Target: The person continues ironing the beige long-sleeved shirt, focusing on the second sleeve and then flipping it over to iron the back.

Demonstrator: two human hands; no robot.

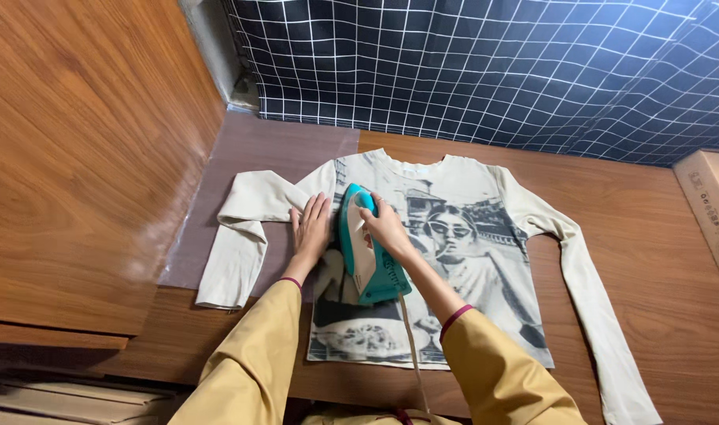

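Iron point(367, 248) points toward eleven o'clock on the shirt point(469, 260), right hand point(387, 227) gripping it; left hand point(310, 228) flat at nine.

Bright, even indoor light — soft shadows, sheen on the wooden panel point(99, 157), wide-angle bowing at edges

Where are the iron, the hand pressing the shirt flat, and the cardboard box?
iron point(373, 264): head view, on its teal and white body.
left hand point(310, 228): head view, on the back of the hand.
cardboard box point(713, 208): head view, on its top face.
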